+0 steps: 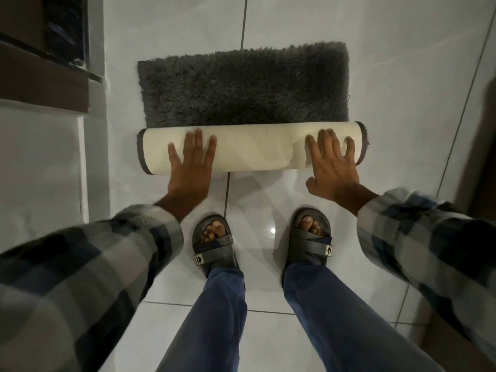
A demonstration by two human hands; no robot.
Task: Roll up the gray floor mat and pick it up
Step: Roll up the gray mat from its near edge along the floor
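Note:
The gray shaggy floor mat (241,87) lies on the white tiled floor, its near part rolled into a tube that shows the cream backing (255,149). The far half is still flat, pile side up. My left hand (192,165) rests flat on the left part of the roll, fingers spread. My right hand (332,162) presses on the right part of the roll, fingers spread and slightly curled over its top. Neither hand closes around the roll.
My feet in gray sandals (214,244) stand just behind the roll. A white wall corner and a dark wooden door frame (45,73) stand at the left. A dark edge (485,146) lines the right side. Glossy tiles (402,63) surround the mat.

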